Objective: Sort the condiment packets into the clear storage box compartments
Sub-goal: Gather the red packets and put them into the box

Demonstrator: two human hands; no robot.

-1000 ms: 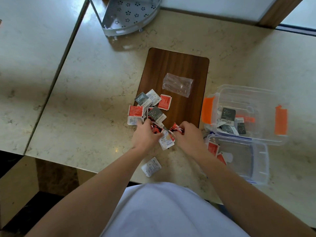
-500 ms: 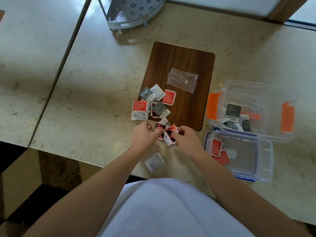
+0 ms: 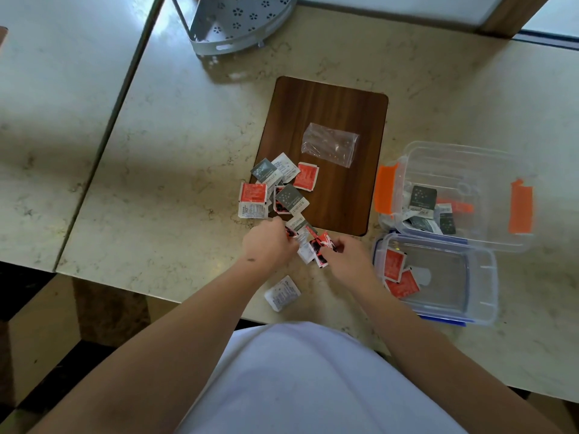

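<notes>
Several condiment packets, red, grey and white, lie in a loose pile at the near left corner of a wooden board. My left hand and my right hand are closed on a small bunch of red and white packets between them, just in front of the board. A clear storage box with orange clips holds dark grey packets. Its lid, lying nearer me, holds red packets. One white packet lies alone by the counter edge.
An empty clear plastic bag lies on the board. A grey perforated metal rack stands at the back. The marble counter's front edge runs just below my hands, and a seam splits the counter on the left.
Both hands have pulled slightly toward me and gathered the red and white packets into a tighter bunch. The pile on the board and the box contents have not shifted.
</notes>
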